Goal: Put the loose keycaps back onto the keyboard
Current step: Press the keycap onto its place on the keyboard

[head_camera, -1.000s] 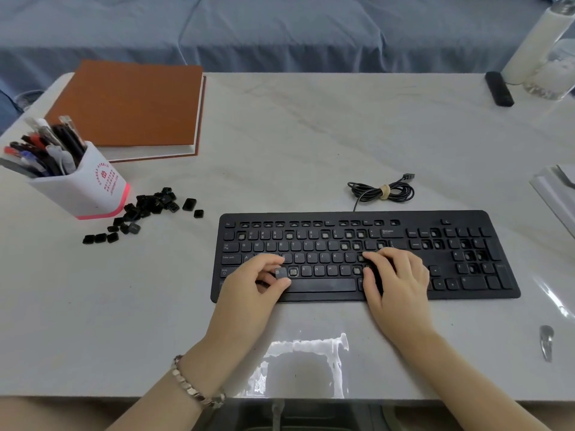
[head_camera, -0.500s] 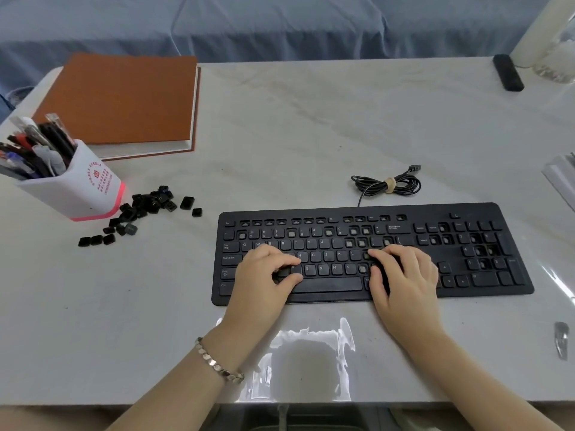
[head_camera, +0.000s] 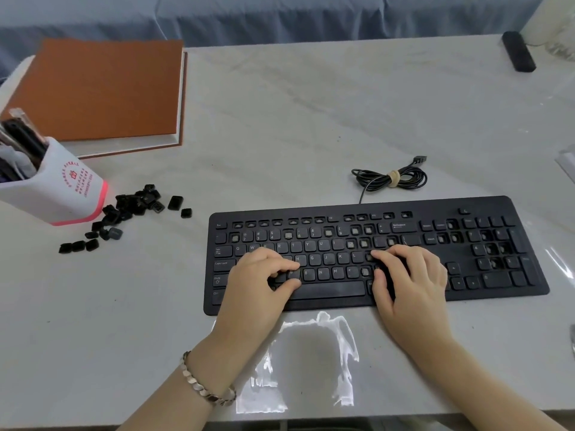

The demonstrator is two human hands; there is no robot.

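**Seating one keycap, many sockets bare**

Most letter keys sit in place on the keyboard (head_camera: pixel 311 304), which lies right of centre in the frame. Open sockets show along the function row, across the number row, and in the blocks at its right end. The left hand (head_camera: pixel 258 284) has forefinger and thumb bent onto a keycap (head_camera: pixel 294 273) in the bottom letter row, pinching it at its socket. The right hand (head_camera: pixel 410 275) holds nothing, its curved fingertips resting on keys near the right end of the letter block. A pile of loose keycaps (head_camera: pixel 133 203) waits at middle left beside the pen holder (head_camera: pixel 53 188). I judge the job roughly half done.
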